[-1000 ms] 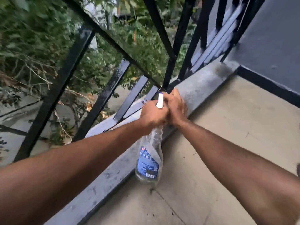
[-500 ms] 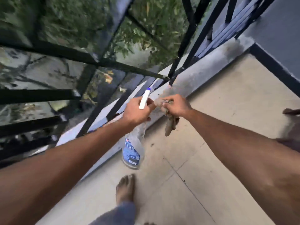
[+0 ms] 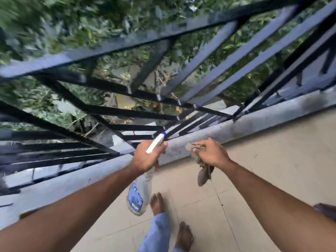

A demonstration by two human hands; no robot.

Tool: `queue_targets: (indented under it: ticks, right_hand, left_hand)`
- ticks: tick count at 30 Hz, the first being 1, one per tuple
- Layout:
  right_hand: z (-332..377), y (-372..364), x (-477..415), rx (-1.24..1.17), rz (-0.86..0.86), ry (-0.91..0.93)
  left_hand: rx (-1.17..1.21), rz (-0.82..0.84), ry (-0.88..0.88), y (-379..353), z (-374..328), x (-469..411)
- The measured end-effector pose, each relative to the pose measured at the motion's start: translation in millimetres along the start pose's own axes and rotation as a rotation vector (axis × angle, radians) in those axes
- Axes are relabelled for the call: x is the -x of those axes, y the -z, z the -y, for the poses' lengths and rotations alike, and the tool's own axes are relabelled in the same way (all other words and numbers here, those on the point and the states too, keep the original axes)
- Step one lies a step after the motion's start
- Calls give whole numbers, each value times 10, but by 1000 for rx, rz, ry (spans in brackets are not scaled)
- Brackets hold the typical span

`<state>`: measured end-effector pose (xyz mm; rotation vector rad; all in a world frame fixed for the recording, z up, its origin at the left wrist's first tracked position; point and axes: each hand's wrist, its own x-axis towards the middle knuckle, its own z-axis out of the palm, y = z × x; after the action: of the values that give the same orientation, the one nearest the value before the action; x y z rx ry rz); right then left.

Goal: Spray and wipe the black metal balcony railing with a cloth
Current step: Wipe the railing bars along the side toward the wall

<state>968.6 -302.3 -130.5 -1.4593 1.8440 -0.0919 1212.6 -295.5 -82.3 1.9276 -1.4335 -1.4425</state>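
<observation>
Left hand [image 3: 147,157] grips sprayer [image 3: 139,193]; right hand [image 3: 211,153] grips cloth [image 3: 203,171].

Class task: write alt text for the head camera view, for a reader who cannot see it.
Seen from above, a person's left hand grips a clear spray bottle, nozzle aimed toward the black metal balcony railing, while the right hand holds a crumpled grey cloth. Bare feet stand on the tan floor; green foliage lies beyond the bars.

Soft, even daylight; pale sheen glints along the railing [image 3: 181,30], foliage [image 3: 41,24] smears with motion blur, lines bow toward the edges.
</observation>
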Motion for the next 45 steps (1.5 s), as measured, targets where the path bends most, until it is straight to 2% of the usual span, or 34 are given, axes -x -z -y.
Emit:
queue_targets:
  ticks: [4,8,12,17,22,30,37,45]
  right_hand:
    - [514,-25,191,-69,-41,49]
    - [957,6,415,-21,-66,139]
    - [1240,162,678,-10,-79,177]
    - [1547,616,936,96,-62,256]
    - [1630,1078,1081,33,-135,260]
    - [1166,1785,1148,-17,-185,216]
    - [206,2591,1008,-254,-244,172]
    - [-655,3601,631,-319,-301,79]
  left_hand:
    - [57,-82,26,488,124,352]
    - [41,-158,40,898,190,540]
    - [161,-136,30,1218,-6,668]
    - [91,-148,-97,1447,-413,866]
    - [31,-40,-167,1310,-889,1009]
    - [9,11,-246,757,-1712,820]
    - [-14,-51,-256,-137,-2556,586]
    - [58,-101,-239,-1114,-3541,462]
